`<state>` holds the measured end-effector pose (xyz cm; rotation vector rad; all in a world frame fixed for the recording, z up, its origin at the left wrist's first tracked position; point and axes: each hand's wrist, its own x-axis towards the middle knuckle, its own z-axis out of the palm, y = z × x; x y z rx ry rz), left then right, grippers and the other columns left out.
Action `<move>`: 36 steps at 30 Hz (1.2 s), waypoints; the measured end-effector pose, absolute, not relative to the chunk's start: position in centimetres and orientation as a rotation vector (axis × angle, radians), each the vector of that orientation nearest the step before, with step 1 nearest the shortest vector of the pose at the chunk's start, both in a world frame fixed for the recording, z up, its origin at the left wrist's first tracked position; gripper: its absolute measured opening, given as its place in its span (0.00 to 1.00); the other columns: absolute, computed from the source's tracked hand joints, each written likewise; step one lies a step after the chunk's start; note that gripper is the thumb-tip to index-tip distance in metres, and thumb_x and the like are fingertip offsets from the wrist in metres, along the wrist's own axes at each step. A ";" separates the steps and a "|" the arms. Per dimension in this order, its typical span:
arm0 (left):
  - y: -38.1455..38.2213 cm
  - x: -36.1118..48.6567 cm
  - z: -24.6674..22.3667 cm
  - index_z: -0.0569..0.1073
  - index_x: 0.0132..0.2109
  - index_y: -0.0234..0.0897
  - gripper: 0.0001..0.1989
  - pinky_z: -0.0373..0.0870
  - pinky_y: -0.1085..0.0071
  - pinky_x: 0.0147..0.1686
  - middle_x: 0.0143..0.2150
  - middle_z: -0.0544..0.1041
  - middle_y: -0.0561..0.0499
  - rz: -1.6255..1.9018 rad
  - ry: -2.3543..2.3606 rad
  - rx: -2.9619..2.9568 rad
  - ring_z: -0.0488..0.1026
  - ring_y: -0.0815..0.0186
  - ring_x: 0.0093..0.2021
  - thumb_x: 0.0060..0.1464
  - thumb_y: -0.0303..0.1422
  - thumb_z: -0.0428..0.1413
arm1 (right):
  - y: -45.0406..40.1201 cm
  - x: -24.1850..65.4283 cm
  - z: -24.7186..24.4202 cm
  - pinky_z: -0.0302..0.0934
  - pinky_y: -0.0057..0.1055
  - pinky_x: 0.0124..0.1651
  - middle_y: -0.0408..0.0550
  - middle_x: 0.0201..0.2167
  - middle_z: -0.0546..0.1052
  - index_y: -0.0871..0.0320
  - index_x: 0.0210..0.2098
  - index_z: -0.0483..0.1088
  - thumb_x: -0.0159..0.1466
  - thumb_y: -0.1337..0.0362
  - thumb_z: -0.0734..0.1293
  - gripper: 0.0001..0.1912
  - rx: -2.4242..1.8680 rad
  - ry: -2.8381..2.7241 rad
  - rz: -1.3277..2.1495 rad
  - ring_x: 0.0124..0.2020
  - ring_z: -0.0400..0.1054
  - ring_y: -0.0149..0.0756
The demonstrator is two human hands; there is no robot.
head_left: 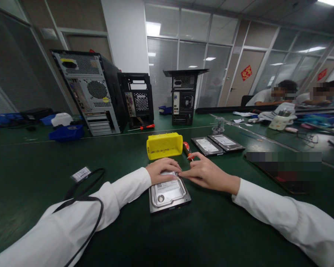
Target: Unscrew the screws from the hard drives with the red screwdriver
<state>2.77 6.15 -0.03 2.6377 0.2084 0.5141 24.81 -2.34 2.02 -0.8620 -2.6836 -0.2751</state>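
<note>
A silver hard drive (169, 196) lies flat on the green table (122, 237) in front of me. My left hand (163, 171) rests across its upper part, fingers laid over the label. From the right, my right hand (204, 172) reaches the drive's upper right edge, its fingertips close together there; whether something small is between them cannot be made out. A red-handled screwdriver (187, 149) lies just beyond my right fingers. Behind my left hand stands a yellow bin (164, 145) with small dark bits inside.
Two more hard drives (207, 145) (225, 142) lie at the back right. Computer cases (97, 89) (183, 96) stand behind, with another red screwdriver (147, 127) near them. A black cable (100, 207) crosses my left sleeve. People sit at the far right.
</note>
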 end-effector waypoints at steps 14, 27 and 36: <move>6.3 2.9 -0.2 0.75 0.47 0.35 0.13 0.61 0.61 0.54 0.48 0.74 0.44 0.545 0.198 2.641 0.68 0.59 0.51 0.56 0.35 0.54 | -2.4 24.7 2.1 0.47 0.41 0.55 0.45 0.30 0.76 0.54 0.49 0.70 0.65 0.64 0.59 0.15 -0.919 -2.650 -0.161 0.30 0.65 0.30; 6.4 2.9 -0.4 0.74 0.47 0.38 0.12 0.61 0.62 0.54 0.48 0.74 0.45 0.554 0.190 2.649 0.68 0.60 0.52 0.56 0.35 0.54 | -2.4 24.8 2.1 0.45 0.41 0.56 0.44 0.30 0.76 0.54 0.48 0.70 0.64 0.66 0.60 0.15 -0.906 -2.683 -0.161 0.29 0.64 0.29; 6.4 2.9 -0.4 0.75 0.47 0.38 0.12 0.60 0.62 0.55 0.48 0.74 0.46 0.553 0.200 2.647 0.67 0.59 0.52 0.56 0.35 0.54 | -2.6 24.7 2.2 0.45 0.41 0.56 0.43 0.28 0.74 0.54 0.47 0.71 0.62 0.66 0.61 0.14 -0.930 -2.660 -0.154 0.29 0.64 0.28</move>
